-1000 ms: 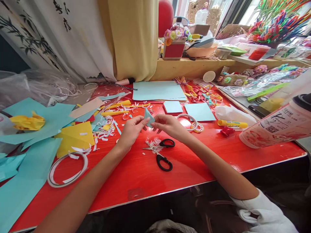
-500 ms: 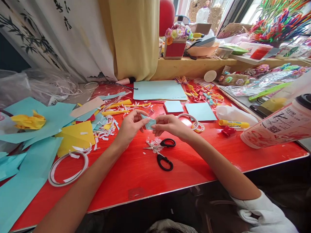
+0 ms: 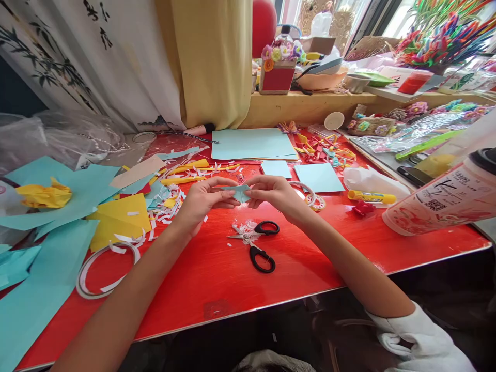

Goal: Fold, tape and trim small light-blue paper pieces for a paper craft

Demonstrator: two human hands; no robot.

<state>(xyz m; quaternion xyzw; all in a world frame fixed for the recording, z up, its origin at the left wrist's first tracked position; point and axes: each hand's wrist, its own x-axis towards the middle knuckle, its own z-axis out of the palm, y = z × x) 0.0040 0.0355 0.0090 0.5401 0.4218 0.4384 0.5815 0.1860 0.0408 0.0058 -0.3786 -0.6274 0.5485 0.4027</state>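
Note:
A small folded piece of light blue paper (image 3: 241,193) is held above the red table (image 3: 310,253). My left hand (image 3: 207,199) pinches its left side between thumb and fingers. On its right side, my right hand (image 3: 271,195) closes its fingertips on the paper, hiding that edge. Below my hands lie black-handled scissors (image 3: 259,243), blades spread, on a small heap of white scraps (image 3: 244,227). Beyond my hands sit a stack of small blue paper squares (image 3: 276,169) and a larger blue square (image 3: 319,178).
Tape rolls lie at left (image 3: 82,281) and beside my right wrist. Yellow paper (image 3: 122,219), blue sheets (image 3: 42,305) and paper shreds cover the left side. At right are a yellow glue stick (image 3: 372,197) and a large printed cup (image 3: 437,199). Blue sheets (image 3: 253,143) lie at the back.
The folded paper has turned from a tilted, pointed view to a flatter, wider one. My hands have levelled around it, the left fingers now stretched more along its side.

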